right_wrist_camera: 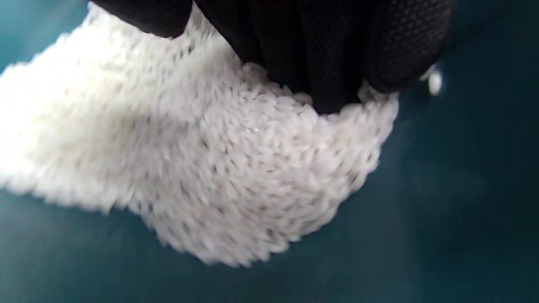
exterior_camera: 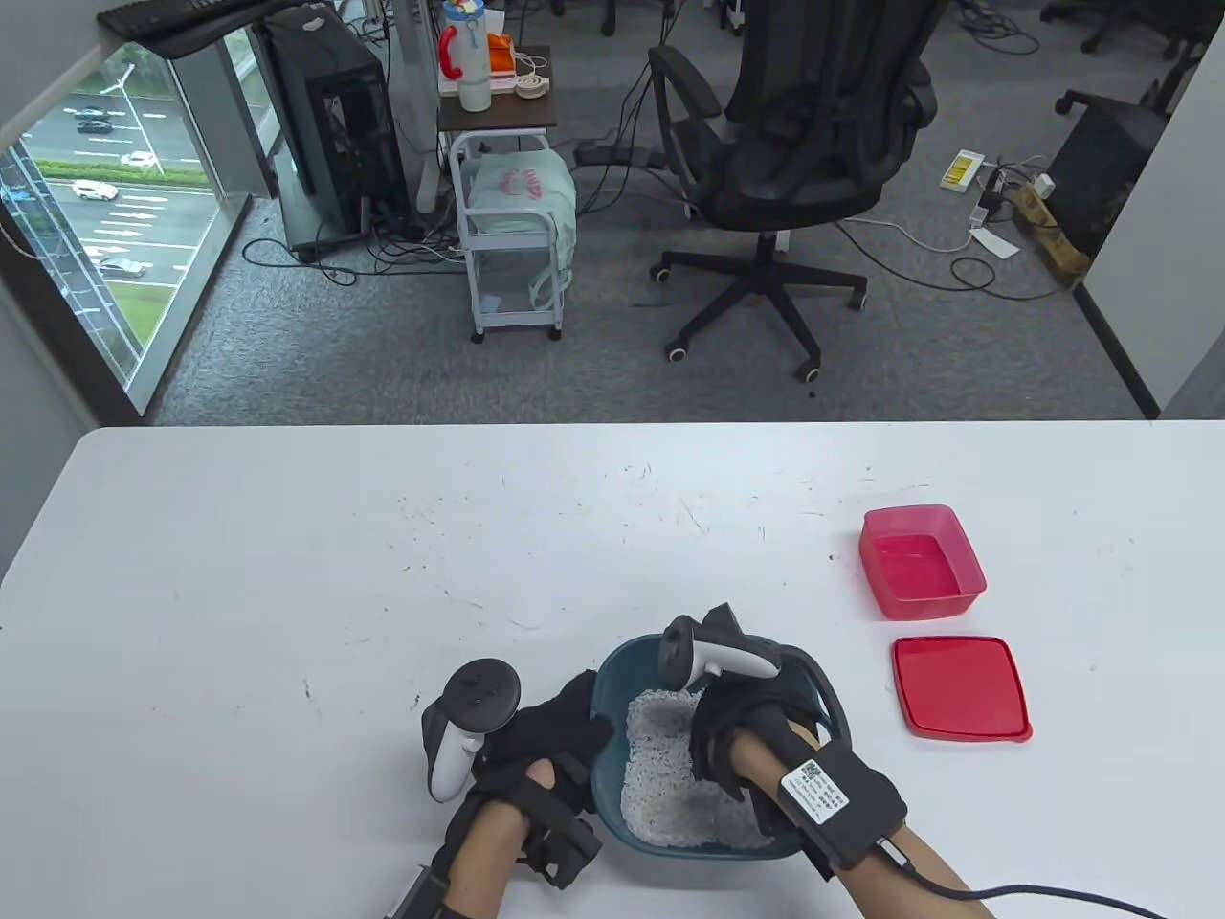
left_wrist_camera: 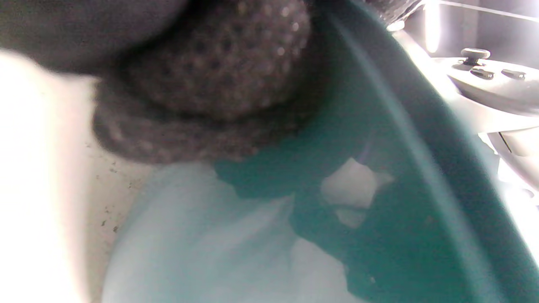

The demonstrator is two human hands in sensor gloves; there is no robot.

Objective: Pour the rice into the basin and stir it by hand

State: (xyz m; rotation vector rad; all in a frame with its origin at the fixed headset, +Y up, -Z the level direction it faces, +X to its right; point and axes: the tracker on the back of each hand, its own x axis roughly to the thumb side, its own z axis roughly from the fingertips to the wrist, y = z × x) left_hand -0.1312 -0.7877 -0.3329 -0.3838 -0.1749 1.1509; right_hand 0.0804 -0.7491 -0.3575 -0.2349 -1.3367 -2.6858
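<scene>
A teal basin (exterior_camera: 816, 673) stands near the table's front edge with white rice (exterior_camera: 660, 780) heaped in its bottom. My right hand (exterior_camera: 732, 742) reaches down inside it, and its gloved fingers (right_wrist_camera: 328, 54) are sunk into the rice (right_wrist_camera: 210, 168), which is piled against them on the basin floor (right_wrist_camera: 442, 219). My left hand (exterior_camera: 560, 737) is at the basin's left side and holds its rim. In the left wrist view a gloved finger (left_wrist_camera: 219, 67) presses against the basin's outer wall (left_wrist_camera: 379, 139).
A pink container (exterior_camera: 921, 560) stands open to the right of the basin, with its red lid (exterior_camera: 960, 686) lying flat in front of it. The white table (exterior_camera: 383, 574) stretches away to the left and back. An office chair (exterior_camera: 794, 144) stands beyond the table.
</scene>
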